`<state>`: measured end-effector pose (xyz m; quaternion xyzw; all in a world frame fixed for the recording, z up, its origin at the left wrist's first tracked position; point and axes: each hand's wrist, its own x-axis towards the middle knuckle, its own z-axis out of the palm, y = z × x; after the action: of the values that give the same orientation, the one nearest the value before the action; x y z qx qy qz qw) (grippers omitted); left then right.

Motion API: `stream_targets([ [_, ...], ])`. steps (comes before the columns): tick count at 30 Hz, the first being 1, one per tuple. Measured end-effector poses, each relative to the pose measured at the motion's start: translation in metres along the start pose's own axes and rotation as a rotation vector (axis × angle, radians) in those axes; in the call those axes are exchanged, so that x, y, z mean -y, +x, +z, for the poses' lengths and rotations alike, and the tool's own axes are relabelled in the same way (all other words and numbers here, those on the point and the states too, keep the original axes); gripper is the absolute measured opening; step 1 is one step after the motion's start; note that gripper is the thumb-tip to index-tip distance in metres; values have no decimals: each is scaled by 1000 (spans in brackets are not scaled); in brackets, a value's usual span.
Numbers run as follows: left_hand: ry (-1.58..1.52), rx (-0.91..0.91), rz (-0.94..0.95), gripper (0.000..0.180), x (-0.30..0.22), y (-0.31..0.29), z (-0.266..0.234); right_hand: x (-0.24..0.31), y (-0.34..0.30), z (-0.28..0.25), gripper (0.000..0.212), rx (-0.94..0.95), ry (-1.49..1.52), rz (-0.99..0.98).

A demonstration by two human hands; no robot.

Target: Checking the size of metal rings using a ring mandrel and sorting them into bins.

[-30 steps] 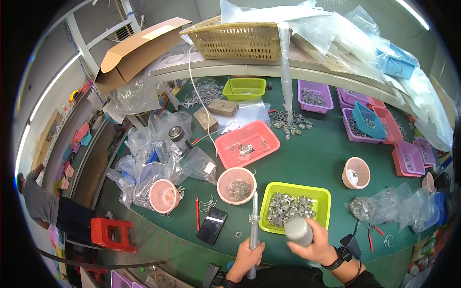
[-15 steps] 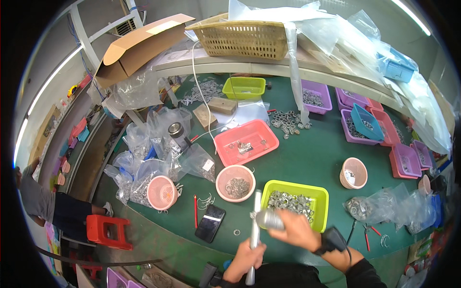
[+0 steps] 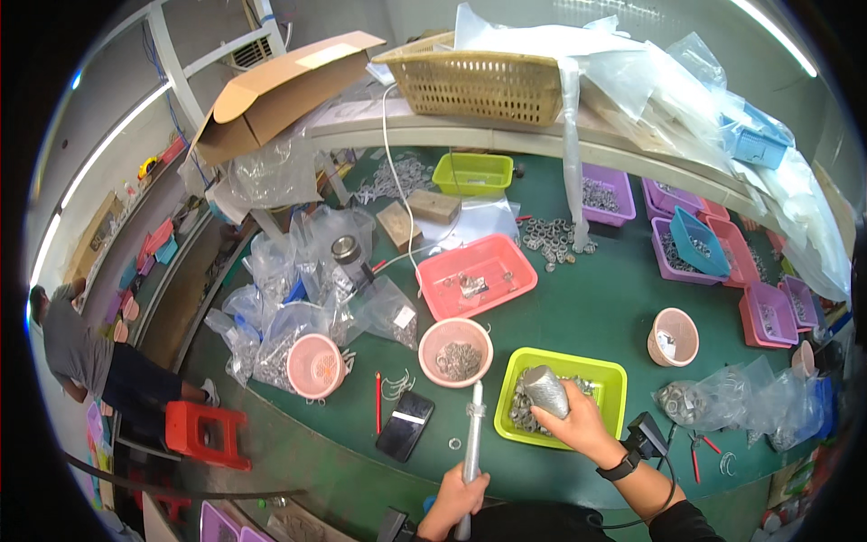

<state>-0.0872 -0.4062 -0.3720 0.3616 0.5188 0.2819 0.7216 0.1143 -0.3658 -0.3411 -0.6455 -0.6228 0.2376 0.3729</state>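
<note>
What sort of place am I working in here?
Probably a small metal-parts workshop: the green workbench holds a lime-green tray of small metal pieces, the left hand grips a silvery rod, and the right hand holds a silvery cylindrical tool.

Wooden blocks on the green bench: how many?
2, both beyond the pink rectangular tray. The right-hand block lies farther back; the left-hand block sits nearer, set at an angle to it. More could be hidden behind the plastic bags.
</note>
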Motion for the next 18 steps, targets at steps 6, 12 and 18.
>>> stream_targets([
  [6,-79,52,54,14,-2,2,-4,25,-22,-3,48,93,88,-115],
  [12,137,-43,103,12,-3,1,-1,39,-17,2,48,-38,201,-279],
  [18,484,-309,327,17,-8,-1,3,0,-27,18,44,136,-97,174],
])
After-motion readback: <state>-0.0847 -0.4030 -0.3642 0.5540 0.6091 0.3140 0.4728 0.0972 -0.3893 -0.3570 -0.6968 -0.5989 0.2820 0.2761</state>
